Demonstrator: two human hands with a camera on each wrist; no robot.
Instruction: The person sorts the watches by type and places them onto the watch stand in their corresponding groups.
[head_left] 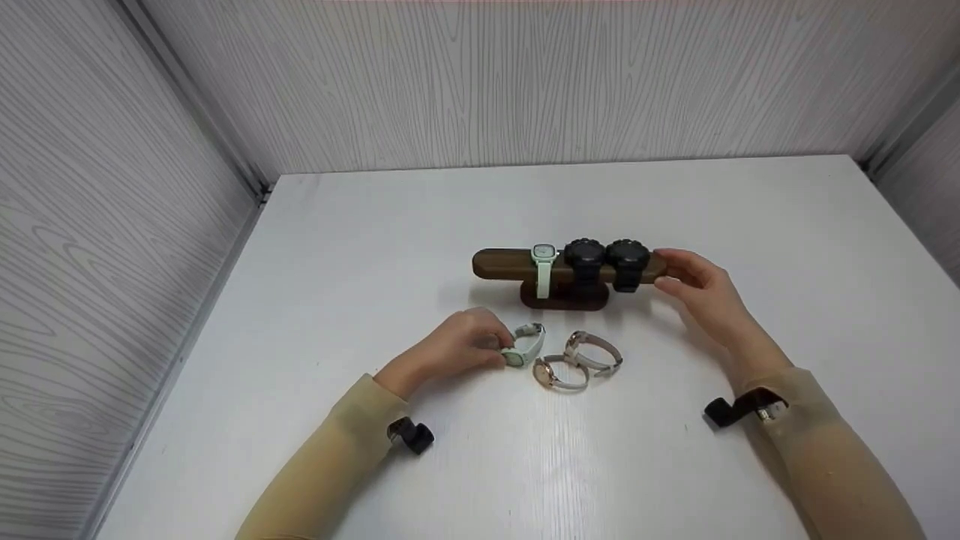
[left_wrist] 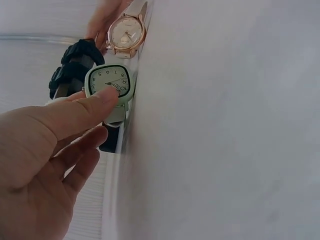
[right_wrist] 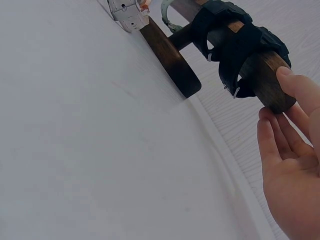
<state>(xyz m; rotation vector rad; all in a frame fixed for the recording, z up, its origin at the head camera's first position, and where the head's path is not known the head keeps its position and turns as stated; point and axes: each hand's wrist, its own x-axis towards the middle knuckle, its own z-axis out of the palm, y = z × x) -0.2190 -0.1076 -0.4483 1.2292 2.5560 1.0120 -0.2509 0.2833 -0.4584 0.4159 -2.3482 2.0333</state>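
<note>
My left hand pinches a mint-green watch at its square case, with the thumb over the dial; its strap loops out to the right on the tabletop. My right hand holds the right end of a dark wooden watch stand, thumb on one side and fingers on the other. The stand's bar carries another mint-green watch and two black watches, side by side. Just right of my left hand lie two rose-gold watches with pale straps, touching or overlapping.
A white tabletop lies under everything. Pale wood-grain panels rise behind it and at the left side. The stand rests on a short oval base. Each wrist wears a small black camera.
</note>
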